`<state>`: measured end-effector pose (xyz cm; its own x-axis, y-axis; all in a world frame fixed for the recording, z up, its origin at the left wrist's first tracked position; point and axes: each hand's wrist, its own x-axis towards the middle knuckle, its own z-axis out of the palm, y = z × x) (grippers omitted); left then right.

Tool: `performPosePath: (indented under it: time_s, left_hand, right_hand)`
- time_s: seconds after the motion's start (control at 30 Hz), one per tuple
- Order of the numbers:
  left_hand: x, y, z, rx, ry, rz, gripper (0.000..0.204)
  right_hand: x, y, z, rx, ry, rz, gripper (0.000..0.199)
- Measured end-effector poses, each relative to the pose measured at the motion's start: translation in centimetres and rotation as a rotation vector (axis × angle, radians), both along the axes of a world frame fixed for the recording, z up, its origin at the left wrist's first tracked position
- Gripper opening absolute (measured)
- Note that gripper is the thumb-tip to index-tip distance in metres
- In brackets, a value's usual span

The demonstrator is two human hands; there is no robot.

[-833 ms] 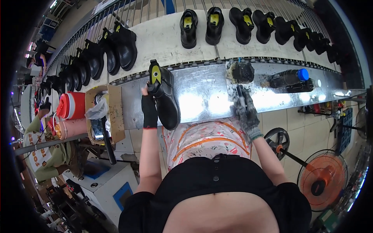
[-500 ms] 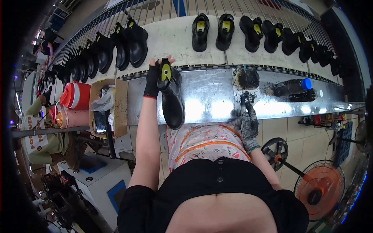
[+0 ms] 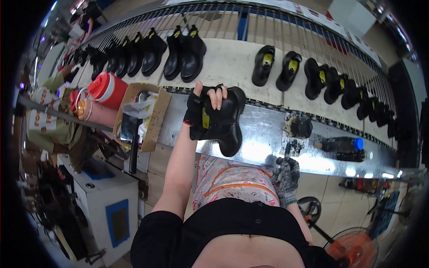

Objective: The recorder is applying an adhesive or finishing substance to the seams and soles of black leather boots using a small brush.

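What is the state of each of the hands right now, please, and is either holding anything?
Left hand: closed, holding a black boot.
Right hand: gloved, closed around a slim dark tool, exact kind unclear.

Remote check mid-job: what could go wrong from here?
Drop: only the left hand grips the black ankle boot, so it might slip onto the metal bench.

Smudge: the grey glove on the right hand is stained black and could mark the boot on contact.

Knock: a wide sweep rightward might hit the blue-capped bottle.
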<state>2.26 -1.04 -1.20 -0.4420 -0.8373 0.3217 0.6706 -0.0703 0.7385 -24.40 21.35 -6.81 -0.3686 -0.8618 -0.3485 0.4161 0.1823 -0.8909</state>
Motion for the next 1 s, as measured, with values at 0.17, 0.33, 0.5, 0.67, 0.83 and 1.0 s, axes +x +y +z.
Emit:
performPosePath:
  time_s: [0.17, 0.33, 0.5, 0.67, 0.83, 1.0]
  left_hand:
    - [-0.4, 1.7, 2.3, -0.184, 0.024, 0.038, 0.066]
    - [-0.8, 2.0, 2.1, -0.202, -0.020, 0.018, 0.062]
    - [-1.3, 1.3, 1.8, -0.310, -0.090, 0.000, 0.066]
    - [-1.1, 0.9, 1.3, -0.354, -0.095, -0.020, 0.066]
    - [-1.5, 1.1, 1.6, -0.281, -0.036, -0.029, 0.064]
    - [-1.4, 0.8, 1.5, -0.324, -0.031, -0.046, 0.064]
  right_hand:
    - [-0.3, -2.9, 4.1, -0.092, -0.238, 0.286, 0.031]
    - [-0.4, -7.9, 10.7, -0.059, 0.445, 0.668, 0.022]
    - [0.5, -10.6, 14.1, -0.632, 1.357, 0.747, 0.027]
    - [0.8, -11.4, 15.3, -0.702, 1.430, 0.804, 0.031]
    - [0.7, -11.7, 15.1, -0.702, 1.485, 0.808, 0.037]
    - [0.8, -11.9, 15.0, -0.708, 1.470, 0.810, 0.039]
